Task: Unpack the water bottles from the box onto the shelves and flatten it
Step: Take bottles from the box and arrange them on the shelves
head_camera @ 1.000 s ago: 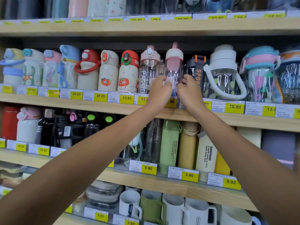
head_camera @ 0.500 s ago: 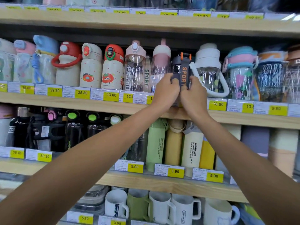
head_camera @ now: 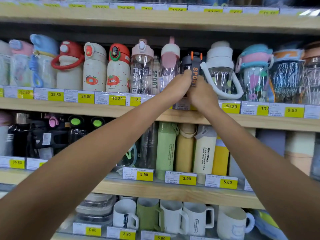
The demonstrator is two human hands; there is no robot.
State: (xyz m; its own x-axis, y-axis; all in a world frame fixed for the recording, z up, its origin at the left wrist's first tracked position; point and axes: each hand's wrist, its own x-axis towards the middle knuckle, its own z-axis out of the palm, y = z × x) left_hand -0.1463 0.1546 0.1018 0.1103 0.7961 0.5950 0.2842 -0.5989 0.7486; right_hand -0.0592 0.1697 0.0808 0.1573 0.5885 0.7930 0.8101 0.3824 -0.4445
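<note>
Both arms reach up to the wooden middle shelf (head_camera: 121,111). My left hand (head_camera: 178,85) and my right hand (head_camera: 202,94) are wrapped side by side around a dark bottle (head_camera: 194,66) with an orange clasp and a grey strap reading SPORT. It stands upright between a pink-capped clear bottle (head_camera: 168,63) on its left and a white-lidded jug with a loop handle (head_camera: 220,66) on its right. The hands hide the bottle's lower half. No box is in view.
The same shelf carries a row of children's bottles, among them a red-lidded strawberry flask (head_camera: 118,68). The shelf below holds black, green and yellow bottles (head_camera: 166,148). Mugs (head_camera: 197,217) fill the bottom shelf. Yellow price tags (head_camera: 117,98) line each edge.
My hands left the pink-capped bottle and shifted right onto the dark SPORT bottle. The view has drifted a little to the right and closer to the shelf.
</note>
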